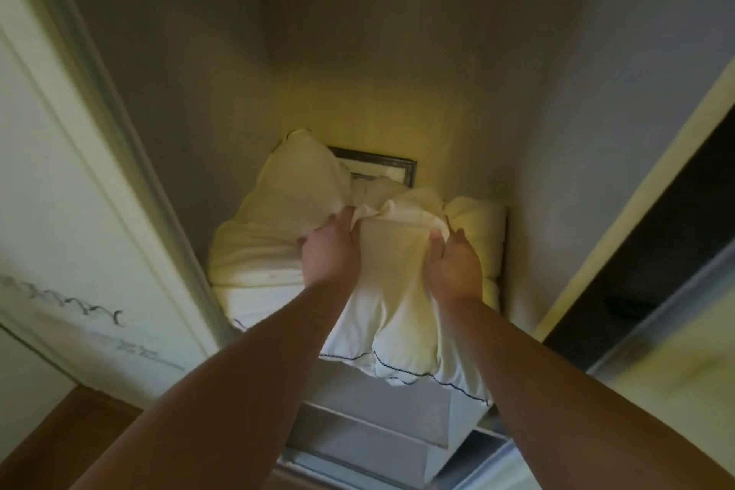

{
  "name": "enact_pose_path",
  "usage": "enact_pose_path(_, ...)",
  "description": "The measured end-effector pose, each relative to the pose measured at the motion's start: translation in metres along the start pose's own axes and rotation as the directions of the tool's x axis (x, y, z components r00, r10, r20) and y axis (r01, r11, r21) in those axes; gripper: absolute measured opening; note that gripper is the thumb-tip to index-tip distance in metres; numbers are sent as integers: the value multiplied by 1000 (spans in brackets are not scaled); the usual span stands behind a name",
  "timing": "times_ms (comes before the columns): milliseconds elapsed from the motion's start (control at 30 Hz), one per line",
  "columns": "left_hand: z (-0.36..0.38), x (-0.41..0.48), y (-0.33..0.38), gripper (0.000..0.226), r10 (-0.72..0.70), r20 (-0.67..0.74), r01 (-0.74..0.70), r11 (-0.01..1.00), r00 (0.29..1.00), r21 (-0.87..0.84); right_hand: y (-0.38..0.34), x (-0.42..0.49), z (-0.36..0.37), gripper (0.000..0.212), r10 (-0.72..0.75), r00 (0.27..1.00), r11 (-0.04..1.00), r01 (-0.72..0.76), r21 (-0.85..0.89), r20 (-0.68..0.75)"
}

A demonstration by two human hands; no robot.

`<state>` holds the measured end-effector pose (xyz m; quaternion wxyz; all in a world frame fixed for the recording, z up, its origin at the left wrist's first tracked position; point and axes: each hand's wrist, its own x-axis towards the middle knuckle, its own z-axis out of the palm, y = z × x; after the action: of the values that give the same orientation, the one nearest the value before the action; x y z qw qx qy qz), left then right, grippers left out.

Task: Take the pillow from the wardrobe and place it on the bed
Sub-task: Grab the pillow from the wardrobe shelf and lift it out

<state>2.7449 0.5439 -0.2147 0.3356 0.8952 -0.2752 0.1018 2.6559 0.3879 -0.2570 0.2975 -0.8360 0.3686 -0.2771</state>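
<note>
A white pillow with dark stitched trim lies inside the wardrobe, its front end hanging over the shelf edge. My left hand presses on its upper left side, fingers curled into bunched fabric. My right hand holds its upper right side, thumb on top. A second cream pillow lies under and behind it at the left, and another bulge of pillow shows at the right. The bed is not in view.
A dark picture frame leans against the back wall behind the pillows. Grey drawers sit below the shelf. An open white door stands at the left, a sliding door edge at the right. Wooden floor shows bottom left.
</note>
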Motion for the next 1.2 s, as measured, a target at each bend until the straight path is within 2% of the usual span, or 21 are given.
enact_pose_path(300,-39,-38,13,37,33,-106,-40,997,994,-65,-14,-51,-31,59,-48,998,998,49,32,-49)
enact_pose_path(533,-63,-68,25,39,40,-58,-44,996,998,-74,-20,-92,-65,56,-55,998,996,57,70,-31)
enact_pose_path(700,-85,-84,48,39,43,-94,-49,996,995,-68,-28,-98,-87,53,-76,997,994,76,74,0)
enact_pose_path(833,-95,-95,66,37,9,-109,-15,998,994,-53,-26,-99,-97,52,-84,996,993,83,89,14)
enact_pose_path(967,-93,-109,86,36,-29,-147,24,999,989,-36,-18,-101,-109,60,-78,995,993,72,96,61)
enact_pose_path(1200,-109,-151,73,31,-144,-185,149,989,972,18,-26,-132,-104,57,-267,950,956,240,168,163)
